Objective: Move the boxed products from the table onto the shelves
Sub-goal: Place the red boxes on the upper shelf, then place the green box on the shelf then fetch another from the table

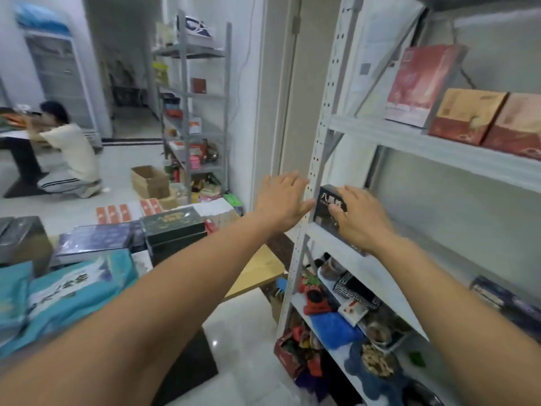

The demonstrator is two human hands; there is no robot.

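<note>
resting right hand [357, 221] on black box [325, 207] — label begins "八"

White "八" on the black box [324, 210], its other characters and the teal box's [73, 291] lettering blurred

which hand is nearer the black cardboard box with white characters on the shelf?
Right. The right hand rests on the front of the black cardboard box. The left hand is open to the box's left, at the white perforated shelf post beside it.
</note>
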